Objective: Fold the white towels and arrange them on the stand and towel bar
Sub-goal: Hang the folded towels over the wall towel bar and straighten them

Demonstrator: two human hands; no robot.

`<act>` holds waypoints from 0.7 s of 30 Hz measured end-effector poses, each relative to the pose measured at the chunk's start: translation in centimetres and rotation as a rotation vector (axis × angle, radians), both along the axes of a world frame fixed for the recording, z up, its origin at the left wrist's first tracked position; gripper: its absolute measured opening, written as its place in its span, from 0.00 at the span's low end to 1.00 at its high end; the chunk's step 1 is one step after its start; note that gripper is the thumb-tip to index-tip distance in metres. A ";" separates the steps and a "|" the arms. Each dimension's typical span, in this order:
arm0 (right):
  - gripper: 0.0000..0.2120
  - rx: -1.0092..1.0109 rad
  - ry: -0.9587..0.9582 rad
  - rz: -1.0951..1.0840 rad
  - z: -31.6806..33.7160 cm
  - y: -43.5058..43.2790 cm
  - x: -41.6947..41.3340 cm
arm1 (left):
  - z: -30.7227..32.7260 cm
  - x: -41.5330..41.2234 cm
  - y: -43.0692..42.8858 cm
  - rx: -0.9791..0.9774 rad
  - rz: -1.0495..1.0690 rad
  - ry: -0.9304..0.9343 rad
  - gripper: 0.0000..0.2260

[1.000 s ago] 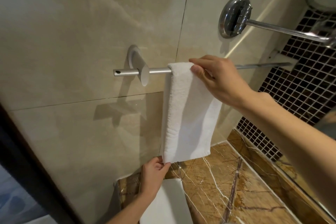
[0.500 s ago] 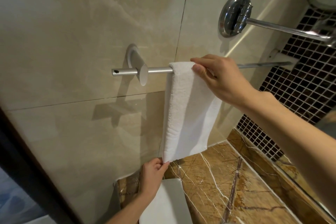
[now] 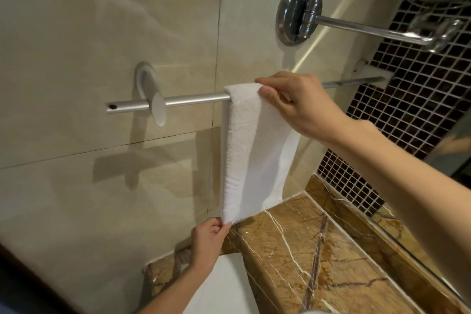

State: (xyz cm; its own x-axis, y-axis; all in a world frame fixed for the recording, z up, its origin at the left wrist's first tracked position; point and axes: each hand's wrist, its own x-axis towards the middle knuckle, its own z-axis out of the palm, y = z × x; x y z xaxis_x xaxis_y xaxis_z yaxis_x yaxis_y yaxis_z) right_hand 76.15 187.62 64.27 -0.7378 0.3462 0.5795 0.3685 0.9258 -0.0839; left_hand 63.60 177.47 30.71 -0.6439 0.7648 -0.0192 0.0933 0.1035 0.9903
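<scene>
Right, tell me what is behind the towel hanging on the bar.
Behind the white towel is the beige wall tile, and the towel bar runs under its fold. That stretch of bar is covered.

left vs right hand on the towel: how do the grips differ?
Position: the right hand pinches the white towel at its top fold, where it drapes over the towel bar. The left hand pinches its bottom left corner, beside the marble ledge.
Approach: the right hand reaches in from the right; the left hand comes up from below.
Shared: both pinch the same towel between thumb and fingers.
</scene>
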 end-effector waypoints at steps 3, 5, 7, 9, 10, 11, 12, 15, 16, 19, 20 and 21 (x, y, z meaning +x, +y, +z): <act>0.18 -0.007 0.011 -0.004 0.0 0.8 0.8 | -0.2 0.4 1.2 -0.008 -0.019 0.022 0.07; 0.17 -0.008 0.022 -0.014 0.0 1.4 1.4 | -0.5 0.7 2.1 0.000 -0.023 0.034 0.08; 0.19 -0.004 0.027 -0.027 -0.1 2.1 2.1 | -0.7 1.2 3.0 -0.003 -0.035 0.060 0.08; 0.19 -0.005 0.030 -0.043 -0.2 2.8 2.8 | -0.8 1.8 4.0 0.003 -0.051 0.083 0.08; 0.19 -0.005 0.031 -0.051 -0.2 3.2 3.1 | -0.9 2.1 4.5 0.005 -0.055 0.090 0.08; 0.19 -0.004 0.033 -0.056 -0.3 3.5 3.5 | -1.0 2.4 5.0 0.004 -0.057 0.095 0.07; 0.18 -0.004 0.038 -0.056 -0.2 3.8 3.8 | -0.9 2.7 5.6 0.005 -0.061 0.102 0.06; 0.16 -0.015 0.064 -0.054 -0.2 5.0 4.8 | -0.8 3.5 7.0 0.019 -0.100 0.144 0.06; 0.16 -0.020 0.072 -0.057 -0.2 5.4 5.1 | -0.7 3.8 7.5 0.024 -0.108 0.162 0.06; 0.15 -0.020 0.088 -0.067 -0.4 6.8 6.3 | -0.7 4.6 9.1 0.039 -0.111 0.180 0.08; 0.14 -0.027 0.096 -0.070 -0.5 7.3 6.6 | -0.8 4.9 9.8 0.049 -0.116 0.179 0.08; 0.14 -0.039 0.106 -0.074 -0.5 7.7 6.9 | -0.9 5.1 10.4 0.058 -0.123 0.182 0.08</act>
